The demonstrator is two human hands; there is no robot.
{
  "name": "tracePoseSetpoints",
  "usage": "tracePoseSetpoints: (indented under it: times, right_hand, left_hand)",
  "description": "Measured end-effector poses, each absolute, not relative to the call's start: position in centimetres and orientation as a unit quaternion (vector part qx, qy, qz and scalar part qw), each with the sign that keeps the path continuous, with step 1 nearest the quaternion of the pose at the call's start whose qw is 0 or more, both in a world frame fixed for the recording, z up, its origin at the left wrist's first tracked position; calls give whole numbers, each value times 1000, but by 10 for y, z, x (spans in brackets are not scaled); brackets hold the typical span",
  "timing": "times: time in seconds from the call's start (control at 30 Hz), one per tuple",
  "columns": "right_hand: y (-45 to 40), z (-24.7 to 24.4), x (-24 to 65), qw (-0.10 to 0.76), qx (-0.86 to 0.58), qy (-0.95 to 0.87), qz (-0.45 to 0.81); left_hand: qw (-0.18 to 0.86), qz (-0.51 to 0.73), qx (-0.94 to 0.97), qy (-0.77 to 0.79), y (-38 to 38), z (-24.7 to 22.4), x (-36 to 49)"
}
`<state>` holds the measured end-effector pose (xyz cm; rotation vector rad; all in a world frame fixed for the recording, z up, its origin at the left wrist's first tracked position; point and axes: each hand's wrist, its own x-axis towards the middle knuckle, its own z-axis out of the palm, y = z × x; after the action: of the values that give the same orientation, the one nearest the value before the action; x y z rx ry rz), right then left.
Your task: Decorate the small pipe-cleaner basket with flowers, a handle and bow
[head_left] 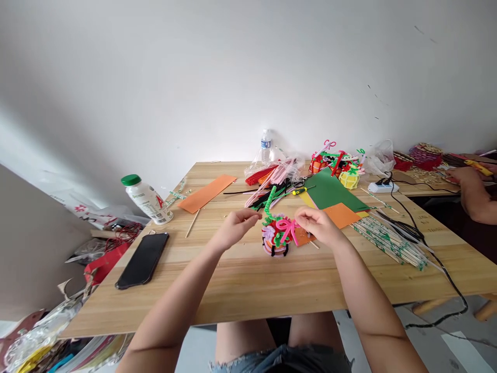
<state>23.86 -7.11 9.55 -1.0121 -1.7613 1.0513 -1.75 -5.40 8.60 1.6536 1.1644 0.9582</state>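
A small basket [276,250] of pipe cleaners stands on the table between my hands, with black, orange and lilac bands. Red, green and lilac pipe-cleaner flowers [267,233] fill its top, and a coiled green pipe-cleaner stem [268,206] rises from it. On its right side sits a pink pipe-cleaner bow [286,228]. My left hand [238,226] is pinched closed just left of the green stem; anything between its fingertips is too small to see. My right hand [317,225] is also pinched, its fingertips at the bow's right edge; I cannot tell whether they grip it.
Behind lie bundled pipe cleaners [285,173], a yellow-handled tool [299,191], green paper [336,190] and finished pieces [349,178]. Wrapped sticks [388,241] and a black cable [438,259] lie right. A phone [143,260] and bottle [145,201] are left. Another person's hand [468,181] works far right.
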Motion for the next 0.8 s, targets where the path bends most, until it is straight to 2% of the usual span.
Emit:
tracePoseSetpoints:
  times: [0.13,0.5,0.8]
  right_hand:
    - [-55,109,214,382,-430,-706,412]
    - [-25,100,202,368,-444,-701,419]
    - [-28,100,199,347,-443,-733,383]
  left_hand:
    - [517,342,635,460,-45,104,-10]
    - [692,454,405,389,-38,85,7]
    - [693,475,403,363,-41,85,8]
